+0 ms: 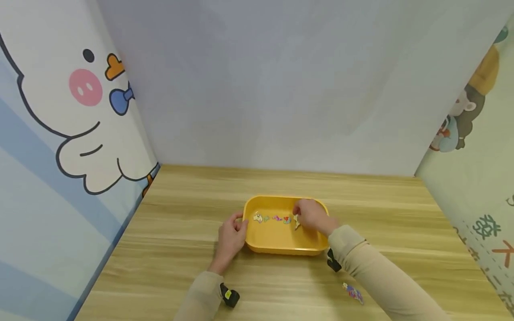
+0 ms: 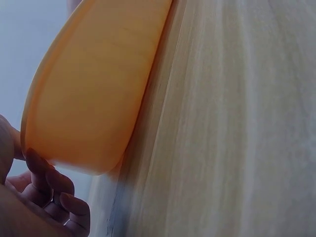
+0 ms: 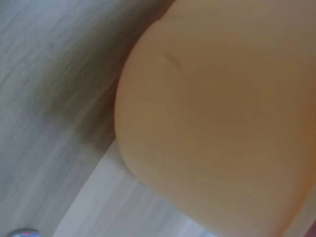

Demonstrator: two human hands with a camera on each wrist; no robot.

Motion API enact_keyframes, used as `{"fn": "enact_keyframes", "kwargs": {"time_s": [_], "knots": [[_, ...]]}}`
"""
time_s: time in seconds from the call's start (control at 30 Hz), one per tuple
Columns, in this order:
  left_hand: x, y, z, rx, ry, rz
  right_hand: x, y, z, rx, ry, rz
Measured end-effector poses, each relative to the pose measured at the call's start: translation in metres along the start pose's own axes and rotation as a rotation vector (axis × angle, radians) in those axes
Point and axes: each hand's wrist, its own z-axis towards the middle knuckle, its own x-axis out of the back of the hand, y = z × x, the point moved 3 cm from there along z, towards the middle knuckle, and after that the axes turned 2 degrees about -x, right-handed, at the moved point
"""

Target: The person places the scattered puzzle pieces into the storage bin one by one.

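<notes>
A yellow rectangular tray (image 1: 269, 238) sits on the wooden table. Its left end is held by my left hand (image 1: 231, 238), thumb at the rim and fingers curled against the outer wall, as the left wrist view also shows on the tray's side (image 2: 89, 94). Inside the right end, my right hand (image 1: 313, 215) pinches a small pale sticker-like cut-out (image 1: 296, 222) low over the tray floor; the fingertips are partly hidden. Left of it lie a red and blue cut-out (image 1: 287, 220), a pink-purple one (image 1: 277, 218), a greenish one (image 1: 266, 218) and a white one (image 1: 258, 217).
A purple and blue cut-out (image 1: 353, 293) lies on the table (image 1: 192, 196) in front of the tray, beside my right forearm. A pale wall (image 1: 265, 89) rises behind the table, with printed cartoon walls at both sides. Tray wall (image 3: 207, 113) fills most of the right wrist view.
</notes>
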Motion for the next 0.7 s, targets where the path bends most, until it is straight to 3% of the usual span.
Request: {"fn": "enact_keyframes", "kwargs": {"time_s": [0.7], "knots": [[-0.0003, -0.0005, -0.0010, -0.024, 0.024, 0.016, -0.0087, 0.0045, 0.0016, 0.032, 0.032, -0.019]]}}
